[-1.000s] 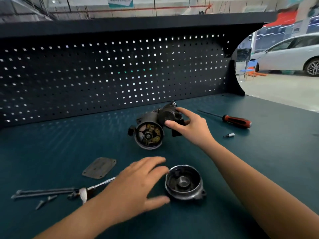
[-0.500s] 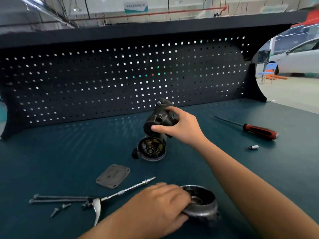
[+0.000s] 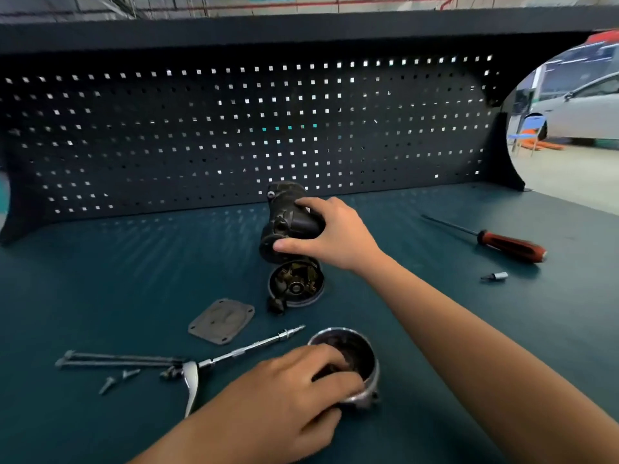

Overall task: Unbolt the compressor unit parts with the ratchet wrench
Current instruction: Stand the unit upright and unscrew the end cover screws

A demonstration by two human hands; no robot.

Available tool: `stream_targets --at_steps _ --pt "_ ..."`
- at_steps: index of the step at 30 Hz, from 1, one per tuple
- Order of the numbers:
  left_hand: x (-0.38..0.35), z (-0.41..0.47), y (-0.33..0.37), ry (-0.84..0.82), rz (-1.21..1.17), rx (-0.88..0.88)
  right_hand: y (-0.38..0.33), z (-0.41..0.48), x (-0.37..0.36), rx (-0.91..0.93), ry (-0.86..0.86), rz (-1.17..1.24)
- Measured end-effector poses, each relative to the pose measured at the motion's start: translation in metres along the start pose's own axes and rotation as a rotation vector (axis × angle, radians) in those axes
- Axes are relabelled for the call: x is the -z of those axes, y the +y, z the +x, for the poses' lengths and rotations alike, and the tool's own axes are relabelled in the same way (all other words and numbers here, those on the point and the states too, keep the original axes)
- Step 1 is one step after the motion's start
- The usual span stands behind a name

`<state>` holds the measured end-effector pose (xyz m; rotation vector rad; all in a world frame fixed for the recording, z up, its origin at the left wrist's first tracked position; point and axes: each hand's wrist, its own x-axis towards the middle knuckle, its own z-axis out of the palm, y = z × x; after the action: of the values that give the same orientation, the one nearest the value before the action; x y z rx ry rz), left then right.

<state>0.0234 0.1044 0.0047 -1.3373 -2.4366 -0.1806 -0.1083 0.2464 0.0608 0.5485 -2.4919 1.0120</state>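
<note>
Your right hand (image 3: 338, 234) grips the compressor body (image 3: 289, 226), open end down on the bench (image 3: 435, 306); your left hand (image 3: 284, 393) clasps the round end cap (image 3: 360, 356).

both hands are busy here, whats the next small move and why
Probably the left hand should release the end cap, which is off the compressor body, and take the ratchet wrench lying just to its left. The right hand grips that body, open end tilted down, so it looks steadied for more unbolting.
</note>
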Motion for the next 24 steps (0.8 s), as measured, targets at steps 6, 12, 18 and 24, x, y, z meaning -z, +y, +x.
stream_targets --at_steps 6,12,18,24 --pt "-0.008 0.005 -0.006 -0.044 0.093 -0.013 -0.001 -0.001 -0.002 -0.01 -0.04 -0.025" --pt "-0.003 0.004 -0.008 0.11 -0.149 0.165 0.004 -0.003 0.002 -0.002 -0.063 0.135" --pt "0.008 0.001 -0.028 0.63 -1.427 0.737 0.031 -0.051 0.015 -0.43 -0.042 0.848" --pt "0.009 -0.001 -0.042 0.643 -1.769 0.796 0.017 -0.105 -0.005 -0.368 -0.54 0.995"
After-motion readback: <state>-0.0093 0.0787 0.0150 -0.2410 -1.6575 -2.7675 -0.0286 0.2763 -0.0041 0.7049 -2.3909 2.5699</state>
